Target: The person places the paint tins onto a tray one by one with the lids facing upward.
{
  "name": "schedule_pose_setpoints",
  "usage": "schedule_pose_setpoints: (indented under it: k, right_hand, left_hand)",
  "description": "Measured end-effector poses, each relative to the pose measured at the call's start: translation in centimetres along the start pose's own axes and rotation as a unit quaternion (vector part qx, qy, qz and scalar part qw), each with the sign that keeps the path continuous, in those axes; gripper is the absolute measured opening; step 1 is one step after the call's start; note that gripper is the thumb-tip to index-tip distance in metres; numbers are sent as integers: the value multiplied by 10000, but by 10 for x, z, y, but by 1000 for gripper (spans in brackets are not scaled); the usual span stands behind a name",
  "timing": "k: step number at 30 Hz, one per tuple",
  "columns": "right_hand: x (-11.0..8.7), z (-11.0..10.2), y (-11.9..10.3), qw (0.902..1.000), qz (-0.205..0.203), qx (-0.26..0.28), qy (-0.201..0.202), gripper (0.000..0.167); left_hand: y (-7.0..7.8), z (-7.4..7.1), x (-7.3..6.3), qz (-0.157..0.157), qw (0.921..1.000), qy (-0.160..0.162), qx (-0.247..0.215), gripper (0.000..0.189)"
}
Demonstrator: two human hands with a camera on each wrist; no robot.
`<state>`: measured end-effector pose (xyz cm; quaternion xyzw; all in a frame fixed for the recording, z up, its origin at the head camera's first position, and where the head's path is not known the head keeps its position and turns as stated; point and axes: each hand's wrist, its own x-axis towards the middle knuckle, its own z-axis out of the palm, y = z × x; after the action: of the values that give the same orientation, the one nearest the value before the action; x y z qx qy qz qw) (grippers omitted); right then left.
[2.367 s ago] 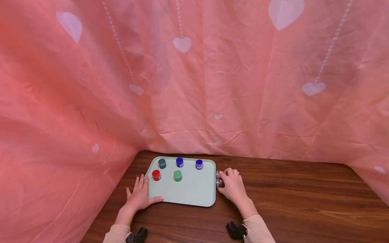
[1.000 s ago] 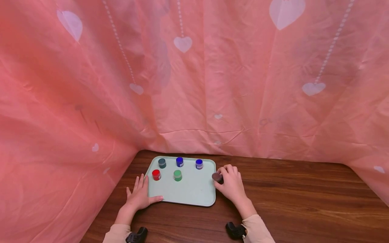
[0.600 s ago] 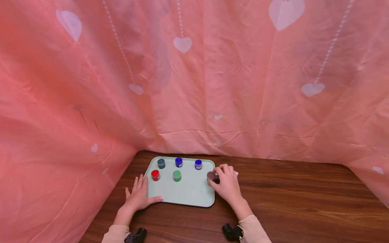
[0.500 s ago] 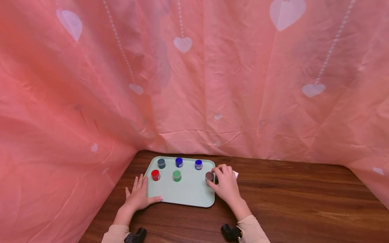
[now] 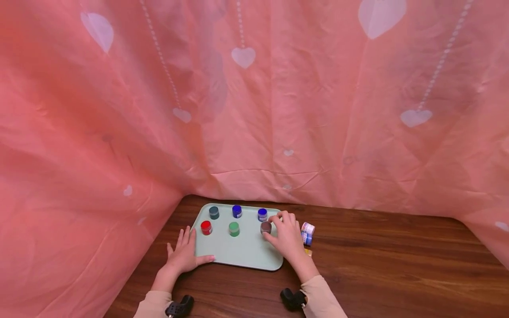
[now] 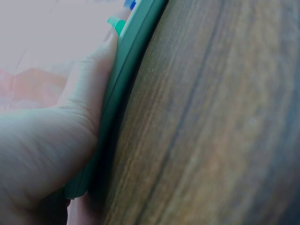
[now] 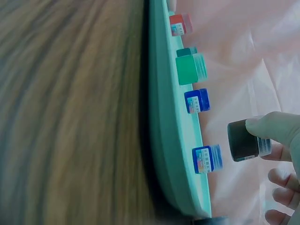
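Between the thumb and fingers of my right hand [image 5: 287,236] is a dark brown paint jar [image 5: 266,228], over the right part of the pale green tray [image 5: 246,256]. In the right wrist view this brown jar [image 7: 243,140] appears raised off the tray. My left hand [image 5: 184,256] rests at the tray's left front corner, fingers spread and thumb along the front rim. Standing on the tray are a dark teal jar [image 5: 214,213], two blue jars, one in the middle [image 5: 237,211] and one at right [image 5: 262,215], a red jar [image 5: 206,228] and a green jar [image 5: 234,229].
Right of the tray, partly behind my right hand, a pink-white jar [image 5: 308,228], a blue-labelled jar [image 5: 306,238] and something yellow [image 5: 308,252] lie on the wooden table [image 5: 381,256]. A pink curtain [image 5: 254,132] with hearts encloses the back and left.
My right hand has taken the brown jar from beside the tray and moved it left over the tray. Jars behind that hand have come into view. The left hand stays in place.
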<state>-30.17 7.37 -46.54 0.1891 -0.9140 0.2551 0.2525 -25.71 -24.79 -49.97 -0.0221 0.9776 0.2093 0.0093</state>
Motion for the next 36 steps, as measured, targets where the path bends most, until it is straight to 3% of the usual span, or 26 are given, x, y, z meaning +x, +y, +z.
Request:
schedule_pose_setpoints:
  k: [15, 36]
  right_hand:
    - [2, 21, -11, 9969, 699, 296, -194, 30]
    - [2, 33, -4, 9973, 674, 40, -282, 28]
  left_hand:
    - [2, 0, -2, -42, 10000, -62, -11, 130]
    - [1, 0, 2, -14, 10000, -59, -38, 129]
